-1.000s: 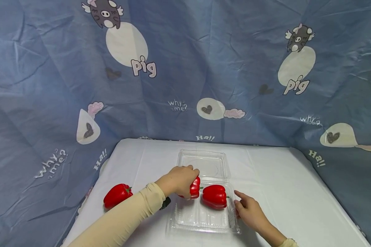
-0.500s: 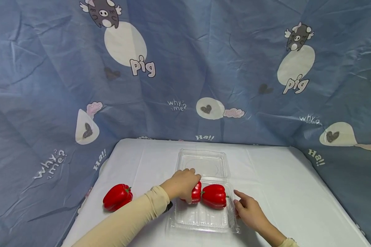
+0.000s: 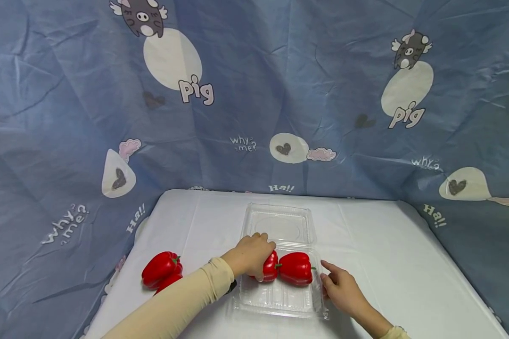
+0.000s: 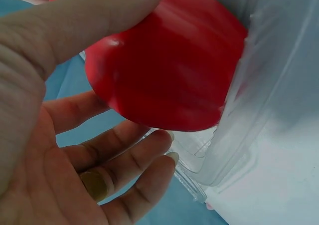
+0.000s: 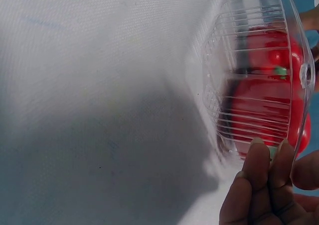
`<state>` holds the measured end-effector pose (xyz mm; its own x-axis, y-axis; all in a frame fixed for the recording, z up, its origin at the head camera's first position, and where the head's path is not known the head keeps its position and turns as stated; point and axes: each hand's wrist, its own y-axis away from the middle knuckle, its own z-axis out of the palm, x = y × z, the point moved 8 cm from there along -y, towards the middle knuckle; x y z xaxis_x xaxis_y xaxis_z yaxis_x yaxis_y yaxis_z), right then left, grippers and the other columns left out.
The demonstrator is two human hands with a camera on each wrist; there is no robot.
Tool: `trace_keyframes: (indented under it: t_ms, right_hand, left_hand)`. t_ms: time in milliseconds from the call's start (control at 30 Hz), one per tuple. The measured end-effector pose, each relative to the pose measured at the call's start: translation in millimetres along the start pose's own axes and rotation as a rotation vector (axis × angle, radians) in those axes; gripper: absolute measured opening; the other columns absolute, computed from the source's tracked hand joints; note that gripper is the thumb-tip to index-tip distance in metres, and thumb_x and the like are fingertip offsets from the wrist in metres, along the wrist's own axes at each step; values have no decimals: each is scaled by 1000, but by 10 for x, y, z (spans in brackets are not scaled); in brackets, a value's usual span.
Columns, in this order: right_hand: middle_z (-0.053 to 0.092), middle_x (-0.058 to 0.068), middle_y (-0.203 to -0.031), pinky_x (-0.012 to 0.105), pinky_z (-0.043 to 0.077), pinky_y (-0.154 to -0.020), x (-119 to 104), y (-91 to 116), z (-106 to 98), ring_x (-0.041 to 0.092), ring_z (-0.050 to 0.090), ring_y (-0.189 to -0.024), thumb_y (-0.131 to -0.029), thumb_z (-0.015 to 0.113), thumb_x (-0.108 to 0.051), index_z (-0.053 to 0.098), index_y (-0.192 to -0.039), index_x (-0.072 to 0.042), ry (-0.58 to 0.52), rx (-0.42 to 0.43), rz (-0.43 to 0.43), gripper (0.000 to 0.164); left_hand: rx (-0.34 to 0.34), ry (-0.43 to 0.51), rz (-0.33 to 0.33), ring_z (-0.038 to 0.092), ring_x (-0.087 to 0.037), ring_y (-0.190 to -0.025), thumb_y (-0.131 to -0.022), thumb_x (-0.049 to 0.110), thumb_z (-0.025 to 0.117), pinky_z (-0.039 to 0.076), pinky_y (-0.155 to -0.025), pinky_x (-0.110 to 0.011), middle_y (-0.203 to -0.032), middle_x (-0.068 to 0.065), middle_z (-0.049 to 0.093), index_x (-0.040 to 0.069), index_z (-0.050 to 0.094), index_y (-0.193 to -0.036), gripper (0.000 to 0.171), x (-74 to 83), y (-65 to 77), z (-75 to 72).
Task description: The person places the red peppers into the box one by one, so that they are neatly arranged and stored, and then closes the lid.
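Gripping a red pepper (image 3: pixel 270 267), the left hand (image 3: pixel 251 255) is over the left part of a clear plastic container (image 3: pixel 275 308) in the head view. A second pepper (image 3: pixel 296 269) lies in the container just to the right, its green stem pointing right, away from the held one. The right hand (image 3: pixel 342 288) is at the container's right edge. The lid (image 3: pixel 277 225) lies opened out on the far side. On the white cloth (image 3: pixel 369 240), left of the container, two more peppers (image 3: pixel 159 270) lie together, one partly hidden behind the left sleeve (image 3: pixel 186 299). A blue printed curtain (image 3: pixel 246 103) hangs behind.

In the left wrist view, the thumb lies across the held pepper, whose end is close against the container's wall; whether it touches the base cannot be told. A ring (image 4: pixel 95 185) shows on one finger.

In the right wrist view, the right hand pinches the container's rim, fingertips outside the ribbed wall; red peppers show through it.
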<state>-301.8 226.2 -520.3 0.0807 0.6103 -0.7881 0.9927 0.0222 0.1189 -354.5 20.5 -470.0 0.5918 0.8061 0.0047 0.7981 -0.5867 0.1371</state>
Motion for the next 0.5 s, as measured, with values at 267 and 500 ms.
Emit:
trace_keyframes:
  t_ms: [267,500]
  right_hand:
    - [56,3,-63,28,49,-49,-5,5,-2,17,56,-55,-97,57,-5,50,-138,7,-7,5,0,44]
    - [56,4,-64,28,49,-50,-9,8,-3,17,56,-56,-97,57,-5,50,-139,7,-5,4,8,44]
  left_hand:
    - [5,36,4,59,-21,-96,-53,40,97,54,-77,-37,-101,-1,59,17,66,-118,76,-7,51,-67]
    - [6,84,18,58,-20,-96,-58,41,95,54,-75,-35,-103,-2,60,15,65,-124,77,-67,116,-150]
